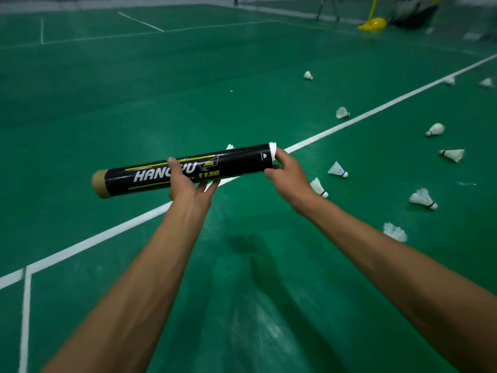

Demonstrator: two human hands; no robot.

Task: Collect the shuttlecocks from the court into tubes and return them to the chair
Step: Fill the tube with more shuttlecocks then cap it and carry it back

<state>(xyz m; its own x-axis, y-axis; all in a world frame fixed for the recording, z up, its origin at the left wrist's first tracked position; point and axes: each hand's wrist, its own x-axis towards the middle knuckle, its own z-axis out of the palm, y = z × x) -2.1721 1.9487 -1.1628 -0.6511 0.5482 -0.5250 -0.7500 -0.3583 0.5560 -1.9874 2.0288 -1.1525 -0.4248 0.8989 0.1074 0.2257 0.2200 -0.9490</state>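
A black shuttlecock tube [242,162] with white and yellow lettering lies nearly level above the green court. My left hand [188,184] grips its middle from below. At the tube's right mouth my right hand [285,173] pinches a white shuttlecock [272,149], whose feathers just show at the rim. The tube's brown cardboard end [99,184] points left. Several loose white shuttlecocks lie on the floor to the right, one [338,169] near my right hand, another [423,198] further right.
A white court line [376,110] runs diagonally under the tube. At the far top right stand a yellow post base [373,24] and blurred dark gear [414,14]. More shuttlecocks [308,75] lie farther back.
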